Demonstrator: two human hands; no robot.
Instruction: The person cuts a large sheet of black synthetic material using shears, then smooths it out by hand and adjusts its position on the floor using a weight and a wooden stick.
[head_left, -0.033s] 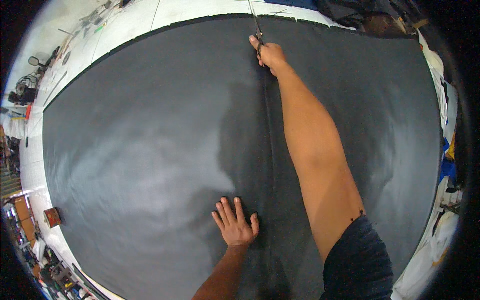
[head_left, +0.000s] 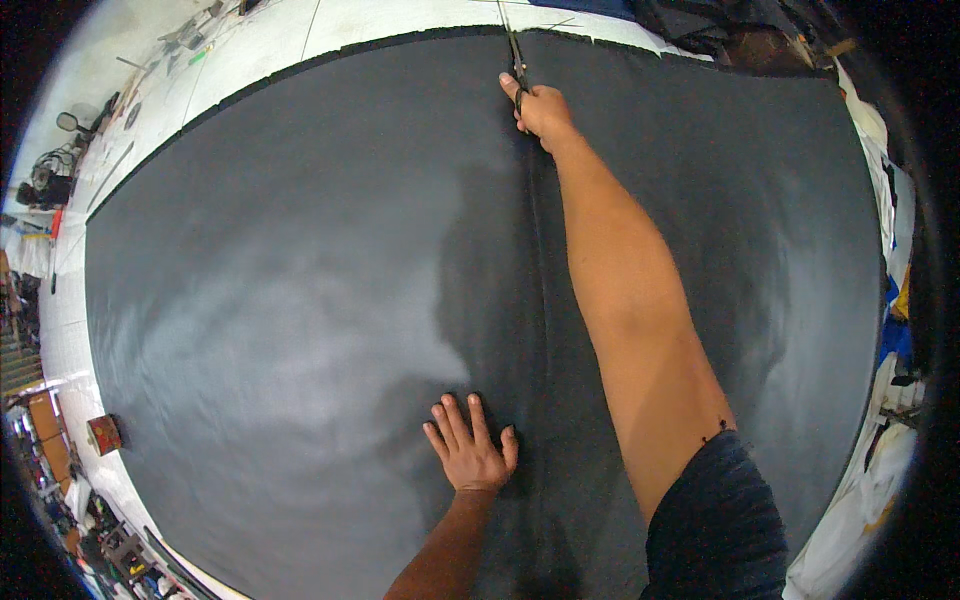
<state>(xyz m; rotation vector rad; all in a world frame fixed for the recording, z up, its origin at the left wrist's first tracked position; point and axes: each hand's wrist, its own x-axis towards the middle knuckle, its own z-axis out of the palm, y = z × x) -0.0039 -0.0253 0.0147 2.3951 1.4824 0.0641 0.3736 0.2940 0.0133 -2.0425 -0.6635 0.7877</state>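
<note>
A white worktable point(head_left: 250, 45) shows along the far and left edges. A small red-brown box point(head_left: 104, 434) sits at the near left. Dark tools point(head_left: 50, 185) lie far left.

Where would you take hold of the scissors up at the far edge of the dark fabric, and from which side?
By the handle loops, coming from the near side along the cut line. The scissors point away from the person, blades toward the fabric's far edge, and the right hand already wraps the handle end. The left hand lies flat on the cloth beside the cut.
</note>
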